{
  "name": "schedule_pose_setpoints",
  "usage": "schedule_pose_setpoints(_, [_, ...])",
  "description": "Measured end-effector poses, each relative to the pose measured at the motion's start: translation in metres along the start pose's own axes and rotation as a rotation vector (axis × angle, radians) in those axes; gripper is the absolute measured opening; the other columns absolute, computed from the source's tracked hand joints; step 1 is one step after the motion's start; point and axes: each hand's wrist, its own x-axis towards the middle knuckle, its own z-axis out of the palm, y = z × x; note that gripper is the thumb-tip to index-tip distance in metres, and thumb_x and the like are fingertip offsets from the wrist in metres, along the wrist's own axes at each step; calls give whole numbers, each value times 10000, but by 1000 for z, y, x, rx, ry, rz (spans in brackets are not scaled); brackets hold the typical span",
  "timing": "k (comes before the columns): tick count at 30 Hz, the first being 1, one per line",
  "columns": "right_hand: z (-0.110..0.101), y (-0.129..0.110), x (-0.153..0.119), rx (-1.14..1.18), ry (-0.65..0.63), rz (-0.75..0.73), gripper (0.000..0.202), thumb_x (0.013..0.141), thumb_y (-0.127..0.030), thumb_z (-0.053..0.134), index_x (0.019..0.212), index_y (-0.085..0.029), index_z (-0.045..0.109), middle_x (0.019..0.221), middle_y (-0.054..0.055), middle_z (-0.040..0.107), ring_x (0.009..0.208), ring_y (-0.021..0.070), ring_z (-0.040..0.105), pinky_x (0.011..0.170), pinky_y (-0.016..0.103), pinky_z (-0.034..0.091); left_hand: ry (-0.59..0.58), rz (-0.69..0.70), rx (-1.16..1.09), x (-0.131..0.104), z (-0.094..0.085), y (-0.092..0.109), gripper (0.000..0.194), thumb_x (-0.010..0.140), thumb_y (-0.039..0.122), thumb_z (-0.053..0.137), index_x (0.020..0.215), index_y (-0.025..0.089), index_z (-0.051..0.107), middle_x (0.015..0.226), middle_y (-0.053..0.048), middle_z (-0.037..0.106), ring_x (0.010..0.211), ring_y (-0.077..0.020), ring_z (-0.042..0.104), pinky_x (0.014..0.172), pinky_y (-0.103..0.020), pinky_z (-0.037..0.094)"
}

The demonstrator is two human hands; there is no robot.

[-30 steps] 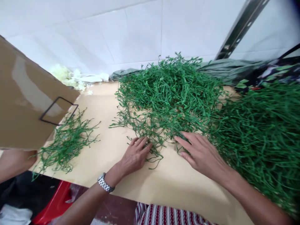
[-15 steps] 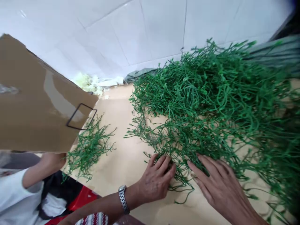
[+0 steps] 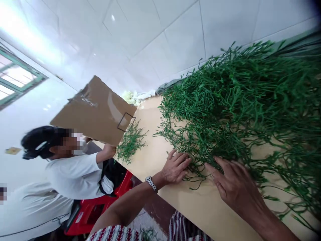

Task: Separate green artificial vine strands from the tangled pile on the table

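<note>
A wide, tangled heap of green plastic plant stems [image 3: 245, 100] with small budded tips covers the right side of the tan tabletop [image 3: 147, 147]. My left hand [image 3: 176, 167], with a metal watch [image 3: 150, 183] on the wrist, rests at the heap's near left edge. Its fingers are spread and touch several loose stems. To its right, my right hand [image 3: 234, 184] lies over the near stems with fingers stretched out and apart. Some fingertips are hidden among the greenery. A few thin stems lie on the table between the two hands.
A smaller bunch of green stems [image 3: 131, 140] lies at the left, beside an upright cardboard box [image 3: 100, 110]. A co-worker in a white shirt [image 3: 75, 174] sits behind the box near red plastic stools [image 3: 92, 211]. A tiled wall [image 3: 155, 43] runs along the back.
The view has swung left and widened, bringing in the co-worker, a window and more of the box. Both hands stay at the near edge of the stems, my left fingers slightly more spread.
</note>
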Motion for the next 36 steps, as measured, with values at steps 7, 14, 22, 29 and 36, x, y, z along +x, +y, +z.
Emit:
schedule_pose_setpoints(7, [0, -2, -3, 45, -3, 48, 311, 790, -125, 494, 1044, -223, 645, 1077, 106, 578, 946, 241, 524, 884, 424, 378, 109, -349, 147, 0, -24, -36, 380, 849, 287, 335, 1171, 143, 476, 1137, -152, 532, 1094, -249, 441, 926, -452, 317])
schedule_pose_setpoints(14, [7, 4, -6, -3, 43, -14, 369, 795, -60, 427, 1034, -243, 639, 1000, 95, 579, 912, 218, 525, 863, 404, 386, 140, -659, 123, 14, -34, -114, 210, 822, 259, 515, 987, 144, 576, 985, -86, 588, 952, -210, 531, 856, -430, 406])
schedule_pose_setpoints(22, [11, -2, 4, -185, -68, -104, 372, 831, -190, 434, 1185, -229, 538, 1055, 125, 523, 955, 253, 498, 816, 412, 405, 368, -856, -238, -40, -39, -118, 153, 753, 86, 442, 704, 143, 575, 753, -25, 582, 763, -141, 554, 714, -280, 456])
schedule_pose_setpoints(29, [40, -39, 51, -384, -269, -40, 522, 773, -391, 548, 1268, -254, 453, 1260, 175, 408, 1134, 319, 397, 865, 476, 358, 524, -898, -573, -45, -43, -100, 120, 658, 124, 443, 657, 158, 558, 721, -14, 603, 675, -141, 553, 601, -234, 435])
schedule_pose_setpoints(36, [57, -22, 109, -492, -285, 131, 366, 834, -353, 460, 1180, -257, 529, 1195, 143, 460, 1032, 275, 443, 792, 421, 379, 622, -833, -700, -77, -67, -69, 86, 626, 159, 457, 543, 167, 479, 681, -26, 574, 669, -155, 525, 613, -258, 419])
